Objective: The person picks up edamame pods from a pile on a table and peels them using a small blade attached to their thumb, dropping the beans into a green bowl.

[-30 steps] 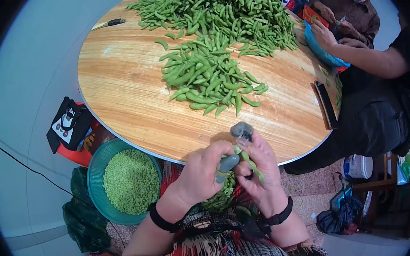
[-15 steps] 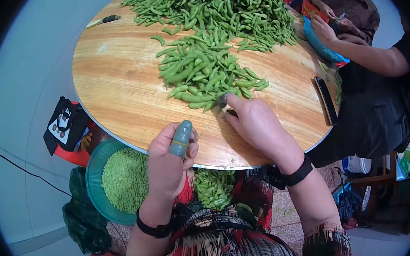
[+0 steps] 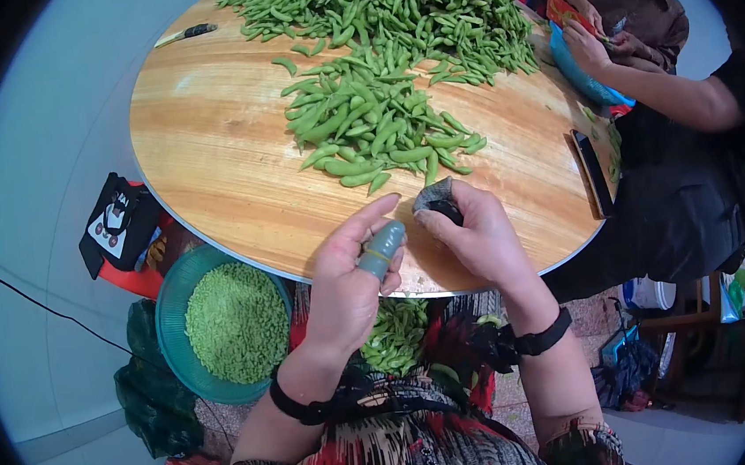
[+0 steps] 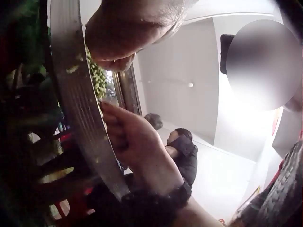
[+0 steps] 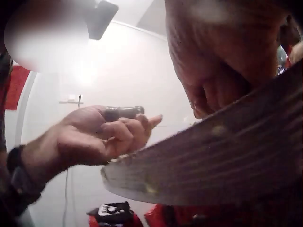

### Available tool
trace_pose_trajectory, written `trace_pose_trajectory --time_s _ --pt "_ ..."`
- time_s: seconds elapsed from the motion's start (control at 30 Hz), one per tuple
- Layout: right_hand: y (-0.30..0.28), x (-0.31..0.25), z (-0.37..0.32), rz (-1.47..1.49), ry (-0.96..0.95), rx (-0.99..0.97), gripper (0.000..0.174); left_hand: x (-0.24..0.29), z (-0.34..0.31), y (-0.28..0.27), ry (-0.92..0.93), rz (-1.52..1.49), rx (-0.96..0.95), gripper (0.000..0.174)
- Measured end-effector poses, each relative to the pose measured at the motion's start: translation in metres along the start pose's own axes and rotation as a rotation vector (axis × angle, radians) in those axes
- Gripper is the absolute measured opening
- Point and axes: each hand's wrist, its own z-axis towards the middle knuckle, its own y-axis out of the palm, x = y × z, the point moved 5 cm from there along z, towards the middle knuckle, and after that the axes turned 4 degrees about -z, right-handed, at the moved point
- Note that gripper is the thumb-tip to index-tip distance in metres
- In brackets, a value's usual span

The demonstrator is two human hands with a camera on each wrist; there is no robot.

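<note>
My left hand is over the near edge of the round wooden table, a grey-green cover on its thumb. Its index finger points out, the others curl loosely, and nothing is held. In the right wrist view this left hand is palm up. Just right of it, my right hand has bent fingers and a dark, worn cover near its fingertips; whether it pinches a pod is hidden. Green pods lie in a heap beyond both hands.
A teal basket of shelled beans stands at the lower left. More pods are below the table edge. A black phone lies at the table's right side, a brush-like tool at its far left. Two people sit at the right around a blue basin.
My right hand has drawn back from the pod heap toward my body. My left hand has moved right and slightly forward, its index finger now extended. The pod held between both hands earlier is no longer seen.
</note>
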Motion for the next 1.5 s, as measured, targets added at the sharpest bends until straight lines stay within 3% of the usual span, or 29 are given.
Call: trace_pose_trajectory --time_s 0.1,0.2,0.3,0.4,0.47,0.53,0.63,0.73,0.8,0.87,0.97,1.03,1.07,1.13,1.3,1.4,1.5 --pt "-0.014 0.001 -0.005 -0.205 0.041 0.164 0.017 0.012 0.002 -0.009 0.083 -0.029 0.071 0.033" --pt "-0.003 -0.014 -0.008 -0.254 -0.087 0.073 0.019 0.024 -0.002 -0.020 0.170 -0.020 0.118 0.028" --pt "0.011 -0.030 -0.011 -0.458 -0.088 0.057 0.023 0.033 -0.008 -0.029 0.265 -0.064 0.232 0.028" --pt "0.035 -0.032 -0.012 -0.634 -0.076 -0.032 0.027 0.028 -0.012 -0.030 0.210 -0.041 0.249 0.029" --pt "0.045 -0.024 -0.009 -0.726 -0.015 0.058 0.023 0.021 -0.015 -0.026 0.176 0.052 0.302 0.031" --pt "0.032 -0.026 -0.010 -0.380 -0.164 0.169 0.020 0.012 -0.018 -0.021 0.099 0.170 0.336 0.035" --pt "0.026 -0.028 -0.013 -0.260 -0.117 0.201 0.018 0.004 -0.020 -0.018 0.056 0.132 0.226 0.035" --pt "0.032 -0.030 -0.005 -0.411 -0.125 0.187 0.020 0.002 -0.018 -0.015 0.129 -0.037 0.176 0.034" --pt "0.052 -0.037 0.000 -0.776 -0.100 0.121 0.022 -0.001 -0.021 -0.017 0.190 -0.110 0.160 0.035" --pt "0.057 -0.032 0.005 -0.826 -0.081 0.101 0.022 -0.002 -0.023 -0.018 0.199 -0.104 0.164 0.034" --pt "0.047 -0.030 0.003 -0.777 -0.249 0.163 0.021 0.002 -0.025 -0.018 0.217 -0.069 0.230 0.033" --pt "0.037 -0.012 -0.007 0.278 0.076 -0.102 0.020 0.001 -0.025 -0.019 0.215 -0.049 0.281 0.032" --pt "0.030 -0.016 -0.014 0.269 0.075 -0.090 0.020 -0.005 -0.024 -0.016 0.123 -0.158 0.195 0.032" --pt "0.033 -0.018 -0.032 0.819 0.424 -0.301 0.020 -0.010 -0.021 -0.009 0.032 -0.268 0.093 0.032" --pt "0.026 -0.025 -0.050 0.658 0.411 -0.377 0.021 -0.013 -0.019 -0.003 0.099 -0.324 0.067 0.021" --pt "0.025 -0.028 -0.057 0.762 0.300 -0.406 0.020 -0.014 -0.017 -0.007 0.143 -0.269 0.041 0.018" --pt "0.022 -0.028 -0.058 0.758 0.330 -0.434 0.020 -0.012 -0.018 -0.001 0.166 -0.218 0.065 0.019"
